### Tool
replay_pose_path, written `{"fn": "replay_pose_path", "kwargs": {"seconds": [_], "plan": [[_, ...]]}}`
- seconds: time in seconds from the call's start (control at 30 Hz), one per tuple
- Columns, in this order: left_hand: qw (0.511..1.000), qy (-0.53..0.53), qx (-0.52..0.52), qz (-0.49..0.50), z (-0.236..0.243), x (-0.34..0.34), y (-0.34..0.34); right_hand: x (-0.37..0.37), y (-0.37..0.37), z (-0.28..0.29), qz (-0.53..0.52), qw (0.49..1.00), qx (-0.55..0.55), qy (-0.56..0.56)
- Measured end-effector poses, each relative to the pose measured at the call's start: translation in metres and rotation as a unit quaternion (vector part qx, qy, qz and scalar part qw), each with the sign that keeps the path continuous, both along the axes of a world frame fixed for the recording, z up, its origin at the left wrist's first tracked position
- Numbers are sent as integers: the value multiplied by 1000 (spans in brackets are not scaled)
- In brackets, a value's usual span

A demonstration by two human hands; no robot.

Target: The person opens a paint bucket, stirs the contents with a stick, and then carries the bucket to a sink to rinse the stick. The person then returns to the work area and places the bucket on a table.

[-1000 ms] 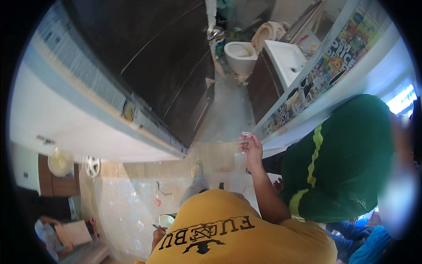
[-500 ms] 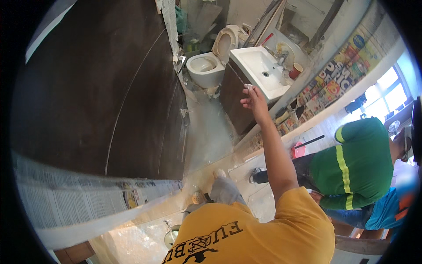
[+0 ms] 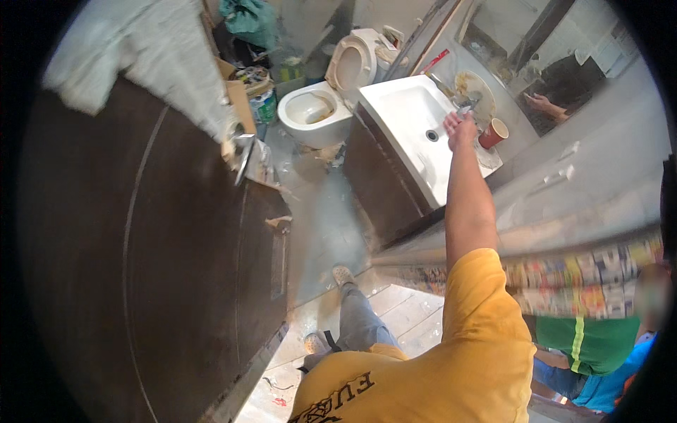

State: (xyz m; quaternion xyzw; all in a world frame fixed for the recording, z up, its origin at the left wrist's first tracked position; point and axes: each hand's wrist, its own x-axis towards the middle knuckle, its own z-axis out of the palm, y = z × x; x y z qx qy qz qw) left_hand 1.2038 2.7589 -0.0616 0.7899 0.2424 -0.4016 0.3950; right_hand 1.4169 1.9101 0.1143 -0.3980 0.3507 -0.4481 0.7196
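My right hand [image 3: 460, 131] reaches over the white washbasin [image 3: 398, 106], its arm stretched out in a yellow sleeve. The fingertips are at the metal faucet [image 3: 464, 110]; I cannot tell whether they touch it. A small pale thing seems to be pinched between thumb and fingers, too small to name. Just right of the hand, a red paper cup [image 3: 493, 134] stands on the basin's rim. A stained, pale round dish [image 3: 476, 92] leans behind the faucet. In the mirror [image 3: 564, 77] a reflected hand shows. My left hand is out of view.
A dark door [image 3: 183, 233] with a metal handle [image 3: 244, 156] fills the left. Beyond stand a toilet [image 3: 310, 113] with its lid up and cluttered containers [image 3: 261, 99]. A dark vanity cabinet [image 3: 384, 176] supports the basin. A person in green [image 3: 592, 342] is at lower right.
My right hand has moved forward and right, from the basin's near left edge to the faucet. I have come closer to the doorway, and the door and handle show larger at left.
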Motion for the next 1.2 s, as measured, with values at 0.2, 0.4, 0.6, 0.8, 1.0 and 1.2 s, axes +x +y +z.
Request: {"fn": "replay_pose_path", "kwargs": {"seconds": [0.2, 0.4, 0.6, 0.8, 1.0, 1.2], "plan": [[997, 67, 49, 0, -11, 33, -75, 28, -119, 1, -94, 989, 48, -105], [995, 81, 57, -12, 3, 68, -123, 46, -167, -7, -100, 989, 16, -108], [995, 82, 63, -14, 19, 88, -148, 39, -150, -39, -104, 972, -69, -200], [993, 84, 74, -27, 35, 101, -156, 45, -136, -148, -106, 985, 107, -86], [992, 87, 80, -33, 51, 89, -154, 63, -135, -128, -9, 978, 162, -129], [993, 88, 79, -23, 64, 76, -146, 53, -123, -114, 48, 972, 182, -142]]}}
